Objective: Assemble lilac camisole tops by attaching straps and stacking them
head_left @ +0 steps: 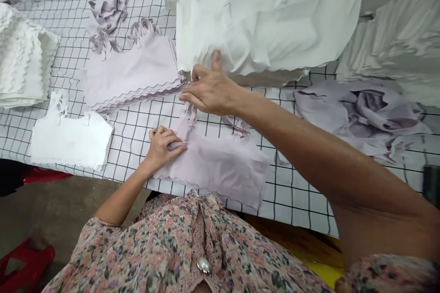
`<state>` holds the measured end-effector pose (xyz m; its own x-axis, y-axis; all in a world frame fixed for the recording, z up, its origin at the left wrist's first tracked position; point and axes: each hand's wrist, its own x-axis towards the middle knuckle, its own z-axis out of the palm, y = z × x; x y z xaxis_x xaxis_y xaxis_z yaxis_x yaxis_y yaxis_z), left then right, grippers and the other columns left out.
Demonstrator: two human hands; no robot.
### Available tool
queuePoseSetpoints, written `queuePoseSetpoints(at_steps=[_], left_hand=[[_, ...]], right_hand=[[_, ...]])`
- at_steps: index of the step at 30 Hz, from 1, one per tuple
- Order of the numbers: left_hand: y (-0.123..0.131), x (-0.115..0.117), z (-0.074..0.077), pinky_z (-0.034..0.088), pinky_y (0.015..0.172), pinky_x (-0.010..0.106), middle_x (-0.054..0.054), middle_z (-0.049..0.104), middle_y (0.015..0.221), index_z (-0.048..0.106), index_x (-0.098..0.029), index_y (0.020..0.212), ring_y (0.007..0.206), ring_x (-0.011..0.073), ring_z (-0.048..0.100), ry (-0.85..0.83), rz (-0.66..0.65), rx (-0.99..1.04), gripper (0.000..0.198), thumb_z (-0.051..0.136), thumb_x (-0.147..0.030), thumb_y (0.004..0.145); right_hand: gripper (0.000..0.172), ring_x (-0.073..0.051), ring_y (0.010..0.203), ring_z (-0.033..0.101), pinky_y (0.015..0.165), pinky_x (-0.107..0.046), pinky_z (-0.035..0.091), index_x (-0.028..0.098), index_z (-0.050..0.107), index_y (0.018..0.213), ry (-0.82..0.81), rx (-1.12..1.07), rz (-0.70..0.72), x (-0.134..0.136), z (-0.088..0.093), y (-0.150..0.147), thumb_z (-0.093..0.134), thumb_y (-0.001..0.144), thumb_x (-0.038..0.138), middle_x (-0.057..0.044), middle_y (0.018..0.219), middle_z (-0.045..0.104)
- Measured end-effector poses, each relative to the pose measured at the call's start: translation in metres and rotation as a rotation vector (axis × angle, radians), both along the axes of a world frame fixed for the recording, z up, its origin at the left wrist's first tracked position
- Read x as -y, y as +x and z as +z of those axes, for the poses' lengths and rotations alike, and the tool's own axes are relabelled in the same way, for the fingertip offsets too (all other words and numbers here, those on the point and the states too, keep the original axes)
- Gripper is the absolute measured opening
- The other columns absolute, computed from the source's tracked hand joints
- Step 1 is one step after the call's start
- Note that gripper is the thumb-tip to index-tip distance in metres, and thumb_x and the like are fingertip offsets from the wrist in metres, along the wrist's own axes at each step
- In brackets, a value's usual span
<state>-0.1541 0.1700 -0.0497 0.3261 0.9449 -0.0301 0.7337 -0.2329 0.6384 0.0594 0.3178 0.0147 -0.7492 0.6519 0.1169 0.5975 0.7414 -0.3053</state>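
A pale lilac cropped top [220,165] with a scalloped lower edge lies flat at the table's near edge. My left hand [163,149], a ring on one finger, pinches its upper left side between thumb and fingers. Above it my right hand [211,89] is closed on the top's lilac strap [189,112], drawing it up and away from the body of the garment. The fingertips of that hand partly cover the strap's end. A second strap [239,126] lies loose at the top's upper right.
A lilac stack of tops [132,73] lies left of my right hand, a white stack [72,139] nearer the front edge. White pieces [268,27] rise against a box behind. Crumpled lilac cloth [364,110] sits right on the checked tablecloth [292,197]. A red stool [29,263] stands below.
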Motion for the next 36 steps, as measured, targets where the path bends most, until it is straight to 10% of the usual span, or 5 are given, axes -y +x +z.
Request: queuePoseSetpoints(at_steps=[8,14,20,28,36], left_hand=[[-0.010,0.015,0.011,0.043,0.112,0.050,0.012,0.071,0.128,0.068,-0.022,0.135,0.125,0.0303,0.065,0.293,0.038,-0.073,0.047,0.080,-0.045,0.096],[0.003,0.065,0.001,0.026,0.137,0.054,0.020,0.027,0.179,0.000,-0.017,0.177,0.172,0.0310,0.017,0.356,-0.205,-0.203,0.081,0.047,-0.035,0.113],[-0.020,0.061,-0.017,0.019,0.138,0.060,0.022,0.017,0.182,0.002,-0.017,0.177,0.172,0.0363,0.013,0.327,-0.239,-0.308,0.091,0.053,-0.052,0.110],[0.039,-0.021,0.021,0.057,0.106,0.045,0.012,0.078,0.125,0.074,-0.021,0.125,0.119,0.0250,0.072,0.251,-0.186,0.073,0.027,0.059,-0.032,0.107],[0.134,-0.117,0.027,0.049,0.085,0.032,0.006,0.072,0.086,0.075,-0.015,0.090,0.083,0.0186,0.063,-0.040,-0.013,0.101,0.011,0.082,-0.020,0.083]], right_hand=[[0.039,-0.030,0.108,0.067,0.105,-0.058,0.050,0.019,0.074,0.133,-0.051,-0.336,-0.283,0.058,-0.034,0.016,0.044,0.111,0.030,-0.012,0.120,0.080],[0.074,-0.032,0.158,0.045,0.132,-0.063,0.022,0.016,0.004,0.177,0.135,-0.136,-0.257,0.213,-0.064,0.033,0.036,0.114,0.039,-0.018,0.168,0.049],[0.093,-0.043,0.161,0.036,0.128,-0.076,0.013,0.011,0.004,0.177,0.092,0.091,-0.443,0.267,-0.091,0.101,0.032,0.109,0.067,-0.027,0.176,0.029],[0.037,-0.036,0.124,0.063,0.108,-0.060,0.047,0.022,0.074,0.130,0.196,-0.397,-0.692,0.190,-0.078,0.126,0.047,0.108,0.036,-0.016,0.127,0.075],[0.019,-0.038,0.117,0.050,0.102,-0.065,0.039,0.017,0.080,0.091,0.006,-0.262,-0.658,0.053,-0.065,0.115,0.063,0.089,0.027,-0.017,0.111,0.070]])
